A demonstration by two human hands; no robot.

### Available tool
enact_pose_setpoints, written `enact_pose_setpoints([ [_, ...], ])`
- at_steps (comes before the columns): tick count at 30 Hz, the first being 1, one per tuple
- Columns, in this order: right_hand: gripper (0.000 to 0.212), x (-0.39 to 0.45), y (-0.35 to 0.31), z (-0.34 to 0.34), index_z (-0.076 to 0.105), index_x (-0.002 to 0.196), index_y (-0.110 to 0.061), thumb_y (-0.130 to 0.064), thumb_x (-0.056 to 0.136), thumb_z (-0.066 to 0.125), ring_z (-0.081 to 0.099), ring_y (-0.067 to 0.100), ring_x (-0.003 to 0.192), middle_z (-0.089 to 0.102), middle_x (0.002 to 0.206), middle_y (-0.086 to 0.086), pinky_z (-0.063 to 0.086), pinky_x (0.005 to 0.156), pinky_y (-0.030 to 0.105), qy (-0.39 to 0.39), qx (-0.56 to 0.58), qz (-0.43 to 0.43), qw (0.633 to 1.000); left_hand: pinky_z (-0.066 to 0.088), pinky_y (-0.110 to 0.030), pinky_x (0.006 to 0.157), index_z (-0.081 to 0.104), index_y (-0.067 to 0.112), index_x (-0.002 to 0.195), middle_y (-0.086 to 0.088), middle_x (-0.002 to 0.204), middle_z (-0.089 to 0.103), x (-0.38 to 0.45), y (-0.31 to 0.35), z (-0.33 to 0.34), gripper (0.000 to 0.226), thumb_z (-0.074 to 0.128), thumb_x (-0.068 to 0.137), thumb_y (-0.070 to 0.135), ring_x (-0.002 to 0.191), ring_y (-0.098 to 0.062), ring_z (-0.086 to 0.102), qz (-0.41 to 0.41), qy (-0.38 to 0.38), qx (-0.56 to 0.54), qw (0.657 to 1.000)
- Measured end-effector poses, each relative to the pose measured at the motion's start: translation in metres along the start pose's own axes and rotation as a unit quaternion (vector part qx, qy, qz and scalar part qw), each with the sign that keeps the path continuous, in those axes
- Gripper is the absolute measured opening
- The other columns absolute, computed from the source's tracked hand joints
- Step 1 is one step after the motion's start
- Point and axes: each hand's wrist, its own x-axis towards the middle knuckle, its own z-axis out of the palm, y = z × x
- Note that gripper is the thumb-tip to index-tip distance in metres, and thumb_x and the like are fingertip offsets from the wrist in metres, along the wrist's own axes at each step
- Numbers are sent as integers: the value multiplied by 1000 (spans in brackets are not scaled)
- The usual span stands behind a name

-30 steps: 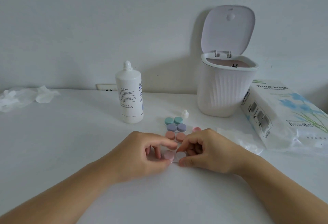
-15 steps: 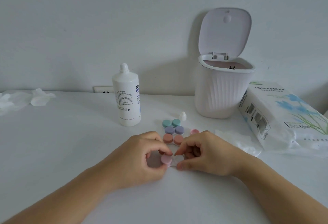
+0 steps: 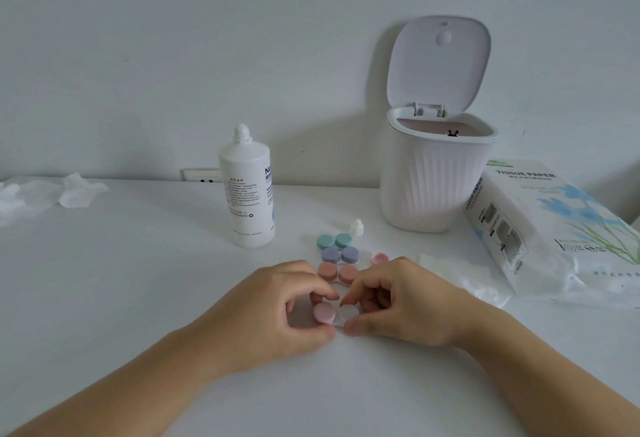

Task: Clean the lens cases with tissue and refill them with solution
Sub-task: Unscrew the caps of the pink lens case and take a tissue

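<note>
L hand [image 3: 273, 312] fingers pinch pink cap [image 3: 325, 312]; R hand [image 3: 401, 301] fingers grip white cap [image 3: 348, 312] | case betw. both

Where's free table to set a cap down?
Free: the wide patch between crumpled tissue and bottle, and the near edge below both hands. Crowded: lens cases, bin, tissue pack to the right.

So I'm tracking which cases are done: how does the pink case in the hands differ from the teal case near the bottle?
The pink case is pinched by the left hand and right hand; the teal case lies untouched. The pink case has one pink cap on, its right side showing white, and a loose pink cap lies nearby; the teal case has both caps on. The pink case is nearest the person, the teal farthest. Both are two-well lens cases.
</note>
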Motion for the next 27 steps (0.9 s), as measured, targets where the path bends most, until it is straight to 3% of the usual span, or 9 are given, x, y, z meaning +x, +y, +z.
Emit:
enact_pose_setpoints([
  [2,17,0,1,0,74,90,-25,-35,80,83,47,2,54,51,53,-19,34,89,6,0,-1,2,1000,44,-16,68,71,38,108,20,103,61,0,0,0,35,76,73,42,77,-4,53,4,3,13,1000],
  [4,16,0,1,0,72,89,-27,-36,80,82,47,2,54,50,52,-19,32,87,3,-1,-1,7,1000,47,-20,70,72,36,108,22,96,63,0,1,1,33,70,75,36,78,-6,52,20,8,15,1000],
  [7,14,0,1,0,68,85,-33,-38,81,81,46,4,54,50,52,-19,17,94,-5,-5,-6,9,1000,50,-28,69,72,37,104,16,88,64,-2,0,3,30,66,74,38,74,-12,52,22,20,7,1000],
  [10,16,0,2,0,65,81,-40,-38,81,81,47,3,54,51,53,-18,26,98,3,-4,-6,10,1000,50,-28,67,72,37,104,14,96,64,0,-2,4,29,71,75,37,71,-13,53,17,24,-7,1000],
  [15,16,1,4,1,67,81,-35,-41,80,81,46,4,54,50,52,-18,29,93,6,-2,4,13,1000,42,-18,61,75,33,103,19,94,57,2,-1,9,22,68,83,41,75,7,55,37,22,-29,999],
  [18,16,1,3,1,67,82,-32,-42,80,80,45,5,53,49,52,-19,19,94,-2,-1,1,6,1000,46,-27,62,71,37,101,14,95,62,5,-1,7,22,69,82,48,69,-14,52,29,53,-35,998],
  [21,14,1,3,1,69,84,-30,-39,81,80,46,5,53,50,53,-19,5,99,-5,-1,-12,3,1000,42,-16,62,71,40,97,14,92,67,7,-1,1,18,75,80,46,70,-17,54,9,106,-61,992],
  [23,14,1,4,1,72,86,-28,-38,81,80,48,4,55,51,55,-18,19,104,4,0,-14,6,1000,42,-12,61,70,42,91,17,86,69,9,-3,-1,20,82,79,32,68,-10,57,-16,137,-78,987],
  [27,11,0,2,1,72,82,-36,-35,79,82,49,2,52,52,55,-17,37,109,48,-1,-1,10,1000,55,-25,69,72,32,84,8,79,73,10,-9,-3,25,82,78,9,65,-7,64,-92,156,-103,978],
])
